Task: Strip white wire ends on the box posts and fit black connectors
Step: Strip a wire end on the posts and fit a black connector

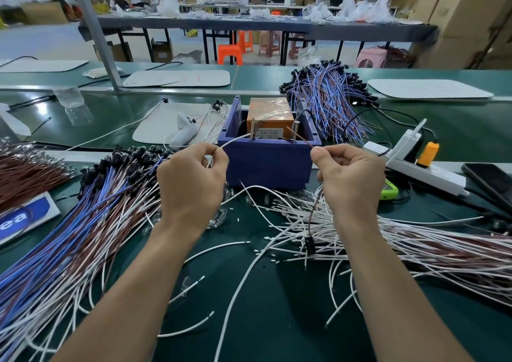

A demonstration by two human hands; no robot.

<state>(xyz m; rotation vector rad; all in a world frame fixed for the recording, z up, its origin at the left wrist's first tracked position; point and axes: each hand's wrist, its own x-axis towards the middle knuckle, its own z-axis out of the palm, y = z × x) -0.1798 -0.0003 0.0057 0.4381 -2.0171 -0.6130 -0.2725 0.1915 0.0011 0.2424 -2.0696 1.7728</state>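
I have both hands up in front of the blue box [268, 162], which sits at twelve o'clock on the green bench [277, 320]. My left hand [191, 184] pinches a white wire [235, 139] between thumb and forefinger, the other fingers curled in. The wire arcs toward one o'clock, and its tip reaches the left post [252, 132] on the box's near wall; I cannot tell whether it touches.

My right hand [349, 180] is closed in a pinch on a brown wire [300, 138]. That end slants toward eleven o'clock and finishes just beside the right post [296, 129]. Below the hand the same wire drops toward six o'clock to a black connector [309, 244] lying among the loose white wires [279, 209].

An orange block [270, 113] wrapped in clear film fills the box. Short white insulation bits [238, 219] dot the bench between my wrists.

At eight o'clock lies a bundle of blue, brown and white leads [83, 217]. A similar bundle [329, 104] lies at one o'clock behind the box. At three o'clock sit a white power strip [421, 169] with an orange plug [428, 154], a green device [389, 189] and a dark phone [491, 180].
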